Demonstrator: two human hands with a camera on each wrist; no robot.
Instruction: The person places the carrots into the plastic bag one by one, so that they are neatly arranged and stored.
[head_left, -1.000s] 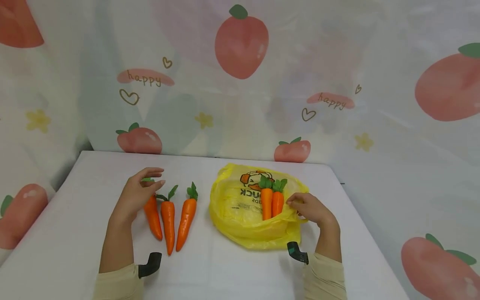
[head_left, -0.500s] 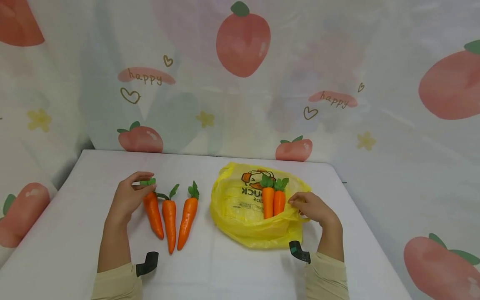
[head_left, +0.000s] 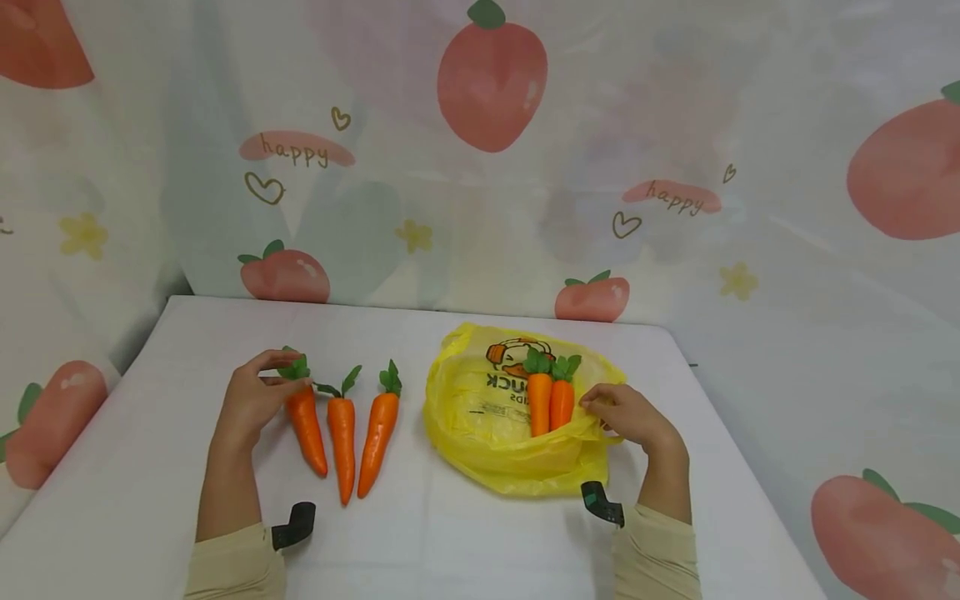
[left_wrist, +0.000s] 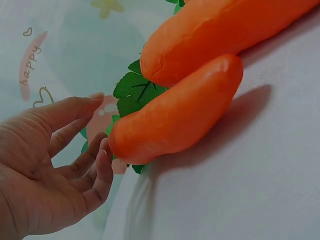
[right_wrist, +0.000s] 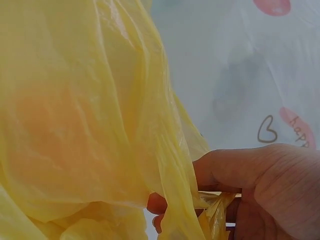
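Observation:
Three orange toy carrots with green leaves lie side by side on the left: a left carrot (head_left: 306,429), a middle carrot (head_left: 341,450) and a right carrot (head_left: 378,442). My left hand (head_left: 255,396) is at the left carrot's leafy end, thumb and fingers spread apart; in the left wrist view the fingertips come right at the top of the nearest carrot (left_wrist: 175,117). A yellow plastic bag (head_left: 480,454) lies to the right, mouth open, with two carrots (head_left: 538,404) in it. My right hand (head_left: 630,415) pinches the bag's right edge between thumb and fingers.
A white cloth-covered table (head_left: 420,550) carries everything. Behind it hangs a pale curtain (head_left: 420,167) printed with peaches. Each sleeve has a black wrist mount (head_left: 296,527) on it. A duck print shows inside the bag.
My left hand has moved left and lower, from over the leaves of the left carrot to beside its top. The right hand keeps its hold on the bag's edge.

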